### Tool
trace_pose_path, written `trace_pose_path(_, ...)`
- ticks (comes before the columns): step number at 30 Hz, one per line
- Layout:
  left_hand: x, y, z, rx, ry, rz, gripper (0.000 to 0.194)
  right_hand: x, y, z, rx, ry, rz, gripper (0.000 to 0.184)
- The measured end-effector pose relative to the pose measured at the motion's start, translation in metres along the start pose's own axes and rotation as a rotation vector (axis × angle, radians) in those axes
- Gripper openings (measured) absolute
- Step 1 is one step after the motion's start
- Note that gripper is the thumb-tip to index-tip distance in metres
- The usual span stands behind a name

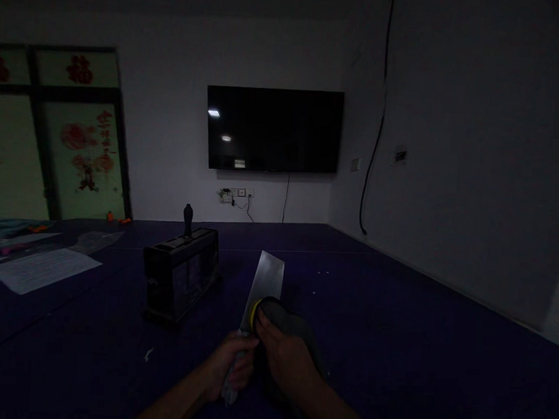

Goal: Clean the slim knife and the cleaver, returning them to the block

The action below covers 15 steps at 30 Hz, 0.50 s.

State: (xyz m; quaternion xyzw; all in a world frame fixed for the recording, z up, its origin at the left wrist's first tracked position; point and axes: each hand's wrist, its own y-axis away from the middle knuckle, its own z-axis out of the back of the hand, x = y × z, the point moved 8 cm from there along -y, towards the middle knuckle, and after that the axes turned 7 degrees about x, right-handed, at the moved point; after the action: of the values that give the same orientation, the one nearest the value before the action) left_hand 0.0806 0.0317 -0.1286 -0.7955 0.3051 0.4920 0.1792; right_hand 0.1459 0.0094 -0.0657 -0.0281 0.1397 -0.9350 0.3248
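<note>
My left hand (234, 365) is closed around the pale, wrapped-looking handle of a kitchen cleaver (267, 274). The cleaver's broad metal blade points up and away from me. Against the lower part of the blade, my right hand (285, 353) presses a dark grey cloth-like piece with a yellow edge (278, 312). Its fingers are bent over that piece, which hangs down behind the hand, partly hidden. To the left of the cleaver stands a black knife block (196, 274) with see-through sides. A black handle (188, 217) sticks up from its top.
Sheets of paper (46, 269) and a clear plastic bag (97, 242) lie at the left on the dark blue surface (417, 354). Small white scraps (148, 354) are scattered about. A television (274, 131) hangs on the back wall, and a black cable (373, 158) runs down the right wall.
</note>
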Motion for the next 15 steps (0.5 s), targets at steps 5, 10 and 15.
trace_pose_path(5,0.003,-0.002,0.002,0.013,0.004,0.035,0.045,0.005,0.0,0.001,0.025,0.001,0.075,0.062)
trace_pose_path(10,0.003,-0.004,0.005,0.026,0.023,0.049,0.041,0.003,0.0,0.003,0.058,0.034,0.07,0.062)
trace_pose_path(15,0.003,-0.004,0.004,0.049,0.038,0.056,0.036,-0.006,-0.001,0.001,0.03,0.1,-0.026,0.063)
